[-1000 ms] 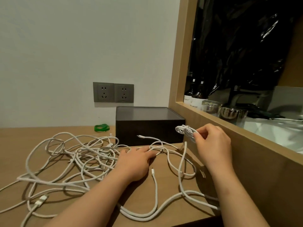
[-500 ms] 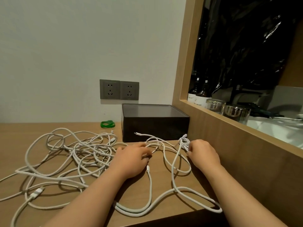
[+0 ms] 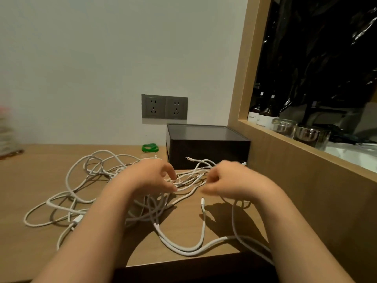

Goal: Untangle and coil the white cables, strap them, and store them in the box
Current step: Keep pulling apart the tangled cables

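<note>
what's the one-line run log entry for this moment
phase: untangling | left hand: in white cables, grip unclear | right hand: curled, blurred | box: lid closed | green straps: untouched

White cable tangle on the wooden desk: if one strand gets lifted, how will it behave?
Probably floppy: the tangled white cables lie in loose, sagging loops on the wooden desk. Strands cross repeatedly between the left hand and right hand, so lifting one likely drags neighbours along. They look thin, likely light.
</note>
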The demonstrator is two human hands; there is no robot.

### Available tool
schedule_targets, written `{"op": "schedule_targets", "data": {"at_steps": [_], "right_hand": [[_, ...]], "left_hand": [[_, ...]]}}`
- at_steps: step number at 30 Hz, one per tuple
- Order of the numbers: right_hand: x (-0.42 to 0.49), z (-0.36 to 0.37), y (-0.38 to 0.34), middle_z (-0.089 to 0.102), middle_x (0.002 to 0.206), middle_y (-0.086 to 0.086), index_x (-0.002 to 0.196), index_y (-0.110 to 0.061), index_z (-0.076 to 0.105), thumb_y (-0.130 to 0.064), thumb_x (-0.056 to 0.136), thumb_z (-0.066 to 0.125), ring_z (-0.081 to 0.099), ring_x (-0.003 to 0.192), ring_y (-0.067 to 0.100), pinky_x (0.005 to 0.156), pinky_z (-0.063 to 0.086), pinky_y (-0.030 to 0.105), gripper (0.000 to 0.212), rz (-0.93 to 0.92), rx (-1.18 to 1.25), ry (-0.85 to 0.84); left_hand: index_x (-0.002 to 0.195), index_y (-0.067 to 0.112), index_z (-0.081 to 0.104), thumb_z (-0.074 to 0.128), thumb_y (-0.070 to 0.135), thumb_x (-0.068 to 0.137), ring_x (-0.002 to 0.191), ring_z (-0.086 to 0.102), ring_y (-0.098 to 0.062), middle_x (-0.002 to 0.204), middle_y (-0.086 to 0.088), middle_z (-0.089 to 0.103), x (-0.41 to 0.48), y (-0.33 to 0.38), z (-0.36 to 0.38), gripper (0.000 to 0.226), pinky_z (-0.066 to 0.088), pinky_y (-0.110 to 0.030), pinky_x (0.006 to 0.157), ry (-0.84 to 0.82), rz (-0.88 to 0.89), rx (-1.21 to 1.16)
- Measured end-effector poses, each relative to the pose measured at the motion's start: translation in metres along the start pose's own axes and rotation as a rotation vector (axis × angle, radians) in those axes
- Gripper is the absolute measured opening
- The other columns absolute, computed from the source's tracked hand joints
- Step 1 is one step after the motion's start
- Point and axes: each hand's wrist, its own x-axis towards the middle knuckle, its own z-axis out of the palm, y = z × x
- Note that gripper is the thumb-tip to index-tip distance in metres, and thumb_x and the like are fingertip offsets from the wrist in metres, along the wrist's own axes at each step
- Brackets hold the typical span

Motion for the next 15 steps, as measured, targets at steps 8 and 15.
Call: {"op": "schedule_targets", "data": {"at_steps": [8, 15], "right_hand": [[0.021, 0.029, 0.005, 0.066, 0.088, 0.002, 0.095, -0.016, 0.063, -0.026, 0.084, 0.062, 0.064, 0.082, 0.015, 0.068, 0.051, 0.026, 0.015, 0.095, -0.152, -0.172], [0.040, 0.037, 0.020, 0.059, 0.085, 0.005, 0.095, -0.010, 0.050, -0.017, 0.091, 0.051, 0.054, 0.069, 0.015, 0.055, 0.044, 0.025, 0.007, 0.213, 0.187, 0.227]], "left_hand": [[0.111, 0.036, 0.058, 0.068, 0.025, 0.081, 0.106, 0.051, -0.007, 0.113, 0.012, 0.054, -0.002, -0.010, 0.025, 0.033, 0.048, -0.023, 0.088, 0.014, 0.102, 0.031], [0.102, 0.033, 0.061, 0.060, 0.030, 0.088, 0.101, 0.051, -0.006, 0.102, 0.014, 0.052, 0.000, -0.020, 0.024, 0.014, 0.047, -0.023, 0.087, 0.292, 0.158, 0.062]]}}
